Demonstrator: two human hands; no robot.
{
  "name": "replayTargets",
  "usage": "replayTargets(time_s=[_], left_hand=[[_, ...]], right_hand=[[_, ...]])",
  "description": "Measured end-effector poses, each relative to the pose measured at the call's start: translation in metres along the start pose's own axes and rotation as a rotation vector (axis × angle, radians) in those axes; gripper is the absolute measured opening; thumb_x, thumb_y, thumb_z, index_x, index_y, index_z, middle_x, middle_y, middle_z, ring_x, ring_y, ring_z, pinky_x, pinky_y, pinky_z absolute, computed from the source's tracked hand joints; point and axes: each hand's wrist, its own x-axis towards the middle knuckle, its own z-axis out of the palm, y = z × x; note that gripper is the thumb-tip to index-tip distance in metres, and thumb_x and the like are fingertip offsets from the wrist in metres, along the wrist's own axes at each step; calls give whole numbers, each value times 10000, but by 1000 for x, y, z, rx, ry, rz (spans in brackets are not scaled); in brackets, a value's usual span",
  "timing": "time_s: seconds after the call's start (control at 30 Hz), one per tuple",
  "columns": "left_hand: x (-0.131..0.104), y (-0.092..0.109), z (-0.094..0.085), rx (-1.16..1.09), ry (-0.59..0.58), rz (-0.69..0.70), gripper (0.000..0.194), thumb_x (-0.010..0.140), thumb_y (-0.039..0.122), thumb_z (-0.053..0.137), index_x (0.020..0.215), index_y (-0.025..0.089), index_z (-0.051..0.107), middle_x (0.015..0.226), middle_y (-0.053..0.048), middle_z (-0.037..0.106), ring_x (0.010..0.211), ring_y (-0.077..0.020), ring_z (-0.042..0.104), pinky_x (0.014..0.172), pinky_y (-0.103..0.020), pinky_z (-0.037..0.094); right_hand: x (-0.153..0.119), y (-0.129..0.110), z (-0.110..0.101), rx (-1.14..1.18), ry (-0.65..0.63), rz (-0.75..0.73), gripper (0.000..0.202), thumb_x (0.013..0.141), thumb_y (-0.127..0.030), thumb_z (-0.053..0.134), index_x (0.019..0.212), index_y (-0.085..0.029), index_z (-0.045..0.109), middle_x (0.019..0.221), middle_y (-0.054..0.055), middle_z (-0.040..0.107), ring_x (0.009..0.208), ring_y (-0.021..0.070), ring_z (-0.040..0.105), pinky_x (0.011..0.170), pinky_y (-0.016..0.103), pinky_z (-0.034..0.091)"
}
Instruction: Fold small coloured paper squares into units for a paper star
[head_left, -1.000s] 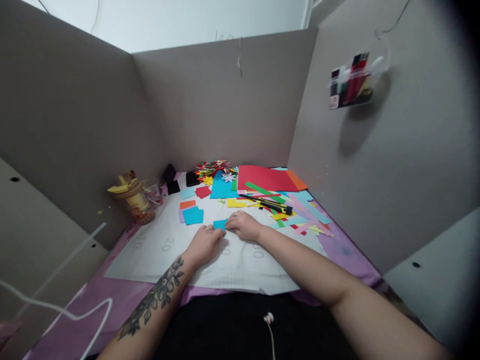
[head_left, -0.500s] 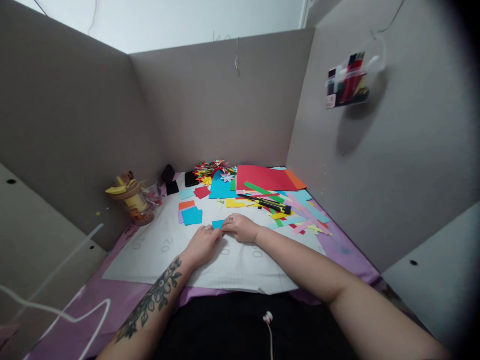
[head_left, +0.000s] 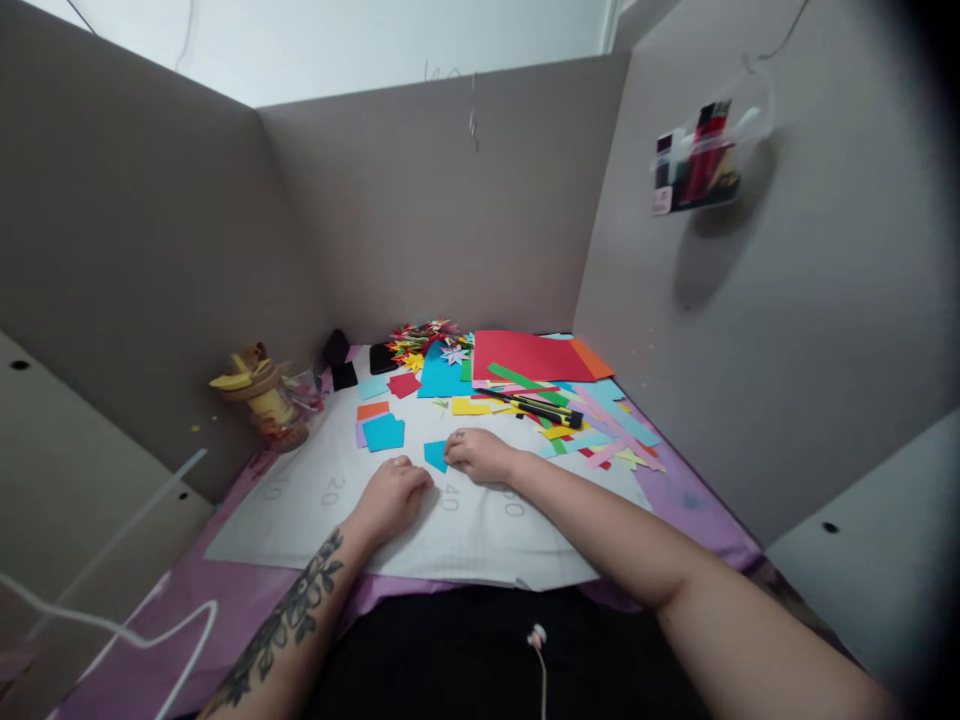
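A small blue piece of paper with a folded-looking, pointed lower edge lies over the white sheet. My right hand pinches its right side between thumb and fingertips. My left hand rests on the sheet just to the lower left, apart from the paper. Its fingers are curled together, and I see nothing in them. To the left, a blue paper square overlaps a lilac piece, with an orange piece just behind.
Paper strips are strewn at the right, with a yellow-black utility knife on them. Red paper and folded paper stars lie at the back. A decorated cup stands left. Grey partitions enclose three sides.
My left hand has let go of the blue paper and drawn back toward me and left. My right hand still holds it, and more of the paper shows.
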Motion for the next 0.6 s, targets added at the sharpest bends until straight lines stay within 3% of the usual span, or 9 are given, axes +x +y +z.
replayTargets(time_s=[0.17, 0.37, 0.43, 0.6], left_hand=[[-2, -22, -6, 118, 16, 68, 341, 778, 52, 439, 959, 233, 664, 1029, -45, 658, 871, -203, 528, 791, -353, 382], [10, -28, -2, 107, -32, 77, 323, 800, 80, 438, 1000, 226, 645, 1088, -58, 635, 925, -201, 531, 819, -348, 403], [12, -29, 1, 50, -22, 4, 294, 818, 104, 416, 988, 198, 637, 1030, -81, 647, 925, -200, 548, 835, -343, 410], [20, -26, 7, -281, 65, -409, 343, 833, 177, 411, 1172, 155, 453, 924, -100, 657, 877, -215, 606, 790, -364, 456]], right_hand=[[-2, 2, -1, 44, -6, 41, 177, 780, -122, 531, 795, -201, 688, 912, 43, 661, 858, 167, 544, 764, 278, 434], [-3, -2, -6, 74, 1, 40, 167, 784, -111, 529, 831, -179, 675, 942, 59, 652, 881, 170, 546, 794, 294, 437], [-3, -3, -6, 77, 2, 43, 170, 792, -115, 520, 832, -177, 673, 939, 63, 652, 890, 171, 552, 798, 296, 441], [-3, -4, -7, 85, 3, 35, 170, 790, -118, 516, 831, -180, 669, 931, 62, 651, 906, 176, 552, 799, 302, 448]])
